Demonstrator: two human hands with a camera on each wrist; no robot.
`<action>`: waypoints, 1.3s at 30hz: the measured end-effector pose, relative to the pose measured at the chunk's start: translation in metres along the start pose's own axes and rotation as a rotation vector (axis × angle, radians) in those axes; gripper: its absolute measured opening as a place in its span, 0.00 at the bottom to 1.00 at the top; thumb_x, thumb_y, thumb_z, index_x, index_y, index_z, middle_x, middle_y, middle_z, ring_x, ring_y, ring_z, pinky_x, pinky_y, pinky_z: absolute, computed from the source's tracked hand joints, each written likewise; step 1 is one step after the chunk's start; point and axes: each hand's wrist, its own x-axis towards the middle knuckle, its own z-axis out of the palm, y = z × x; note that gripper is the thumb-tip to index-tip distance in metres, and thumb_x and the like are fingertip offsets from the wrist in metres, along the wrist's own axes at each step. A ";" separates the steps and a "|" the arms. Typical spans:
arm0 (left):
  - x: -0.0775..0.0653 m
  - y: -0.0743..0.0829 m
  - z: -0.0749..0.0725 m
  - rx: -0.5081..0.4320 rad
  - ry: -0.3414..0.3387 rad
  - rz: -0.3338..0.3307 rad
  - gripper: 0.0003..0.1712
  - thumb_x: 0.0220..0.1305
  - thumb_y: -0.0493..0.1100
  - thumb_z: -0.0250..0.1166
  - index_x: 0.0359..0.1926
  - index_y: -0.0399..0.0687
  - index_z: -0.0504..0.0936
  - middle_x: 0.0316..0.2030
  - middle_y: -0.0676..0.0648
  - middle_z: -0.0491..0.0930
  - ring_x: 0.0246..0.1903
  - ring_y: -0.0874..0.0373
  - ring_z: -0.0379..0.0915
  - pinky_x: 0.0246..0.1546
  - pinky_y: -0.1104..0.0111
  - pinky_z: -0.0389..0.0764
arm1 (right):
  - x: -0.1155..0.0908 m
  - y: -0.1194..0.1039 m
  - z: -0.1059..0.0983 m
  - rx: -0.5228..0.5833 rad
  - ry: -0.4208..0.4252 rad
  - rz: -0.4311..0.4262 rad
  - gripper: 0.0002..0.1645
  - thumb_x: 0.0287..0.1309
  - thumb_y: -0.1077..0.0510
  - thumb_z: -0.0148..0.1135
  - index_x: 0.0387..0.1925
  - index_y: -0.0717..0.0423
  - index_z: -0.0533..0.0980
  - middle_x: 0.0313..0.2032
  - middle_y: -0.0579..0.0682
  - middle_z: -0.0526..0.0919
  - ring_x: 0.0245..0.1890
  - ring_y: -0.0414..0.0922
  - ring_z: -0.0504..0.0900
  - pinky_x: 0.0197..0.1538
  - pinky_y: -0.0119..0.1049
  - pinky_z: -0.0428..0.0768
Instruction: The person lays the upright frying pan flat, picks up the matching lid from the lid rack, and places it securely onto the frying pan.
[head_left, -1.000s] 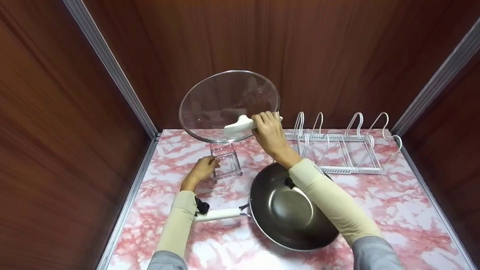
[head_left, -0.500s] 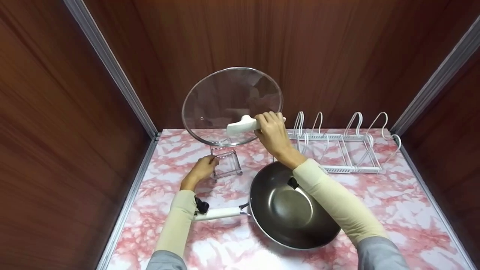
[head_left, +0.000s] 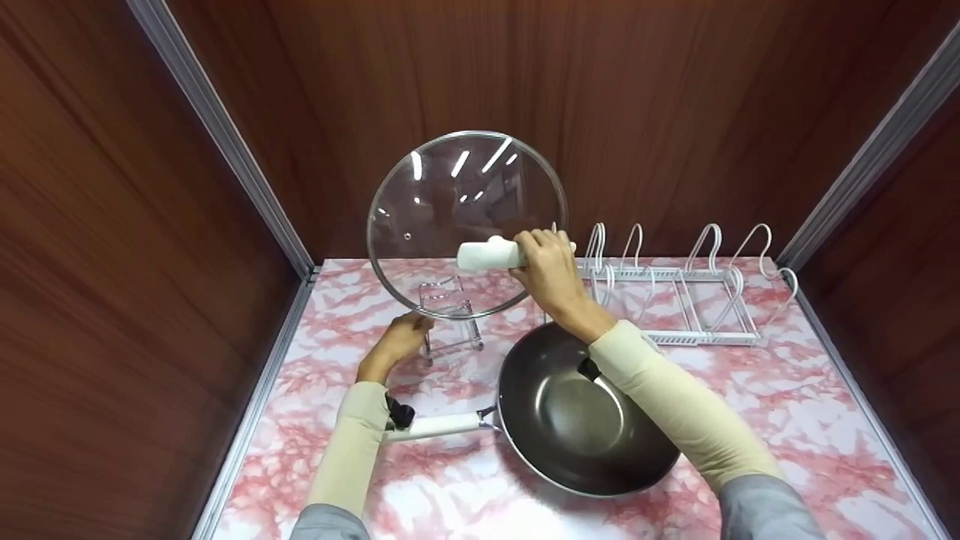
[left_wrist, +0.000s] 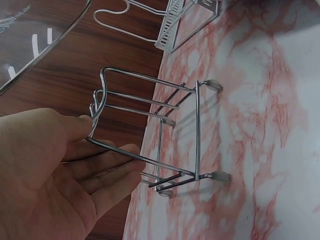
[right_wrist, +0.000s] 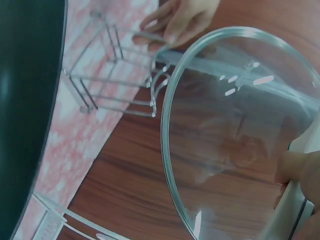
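Observation:
My right hand [head_left: 551, 270] grips the white handle [head_left: 491, 253] of a round glass lid [head_left: 465, 187] with a metal rim. The lid is raised and tilted, its lower rim close above a small chrome wire rack [left_wrist: 197, 130]. Whether rim and rack touch, I cannot tell. In the left wrist view my left hand [left_wrist: 65, 165] pinches a top corner of that rack between thumb and fingers. The rack's feet stand on the tabletop. Below the hands lies a dark wok [head_left: 585, 420], its white handle [head_left: 442, 426] pointing left and partly behind my left wrist.
A white rack [head_left: 697, 339] with several curved dividers stands at the back right of the pink-and-white marbled tabletop [head_left: 315, 442]. Brown wood-look panels [head_left: 645, 112] with metal corner strips enclose the back and both sides.
The lid has turned more upright, and its lower rim has come down toward the wire rack. My right hand has shifted slightly right. My left hand stays at the rack.

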 end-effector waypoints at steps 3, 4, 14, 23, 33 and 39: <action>-0.002 0.001 0.000 -0.058 0.016 -0.002 0.16 0.79 0.39 0.55 0.54 0.30 0.83 0.52 0.31 0.85 0.61 0.38 0.80 0.69 0.48 0.76 | -0.004 -0.001 -0.003 -0.010 -0.007 -0.001 0.27 0.41 0.63 0.87 0.42 0.62 0.80 0.36 0.59 0.87 0.37 0.59 0.85 0.45 0.53 0.76; -0.003 0.001 0.001 -0.083 0.019 0.001 0.16 0.79 0.38 0.55 0.53 0.30 0.83 0.51 0.31 0.86 0.59 0.38 0.81 0.67 0.49 0.77 | -0.006 -0.001 -0.004 -0.018 -0.006 -0.004 0.27 0.41 0.63 0.87 0.42 0.62 0.80 0.35 0.58 0.87 0.37 0.59 0.85 0.44 0.53 0.76; -0.007 0.000 0.002 -0.096 0.018 0.047 0.12 0.81 0.37 0.55 0.50 0.32 0.81 0.40 0.36 0.84 0.44 0.46 0.80 0.55 0.53 0.81 | -0.017 -0.001 -0.011 -0.029 0.008 -0.038 0.24 0.45 0.60 0.85 0.41 0.62 0.80 0.33 0.58 0.86 0.33 0.57 0.83 0.41 0.50 0.76; -0.009 0.000 -0.004 -0.071 0.027 0.072 0.14 0.80 0.37 0.56 0.53 0.29 0.82 0.47 0.31 0.85 0.51 0.39 0.81 0.62 0.47 0.79 | -0.021 0.001 -0.020 -0.020 0.005 -0.013 0.22 0.48 0.59 0.83 0.40 0.62 0.79 0.35 0.60 0.87 0.35 0.59 0.85 0.42 0.52 0.79; -0.016 0.009 -0.015 -0.034 0.042 0.065 0.07 0.78 0.37 0.58 0.41 0.37 0.79 0.30 0.47 0.76 0.37 0.50 0.73 0.49 0.52 0.78 | -0.029 0.001 -0.027 -0.022 -0.011 -0.010 0.20 0.49 0.60 0.81 0.40 0.62 0.79 0.36 0.60 0.87 0.36 0.59 0.85 0.46 0.53 0.79; -0.022 0.013 -0.017 0.022 0.055 0.108 0.11 0.80 0.42 0.58 0.47 0.37 0.80 0.33 0.44 0.81 0.39 0.46 0.78 0.52 0.48 0.80 | -0.034 0.003 -0.030 -0.036 -0.005 -0.028 0.19 0.49 0.61 0.80 0.40 0.62 0.80 0.33 0.59 0.86 0.32 0.58 0.83 0.40 0.48 0.74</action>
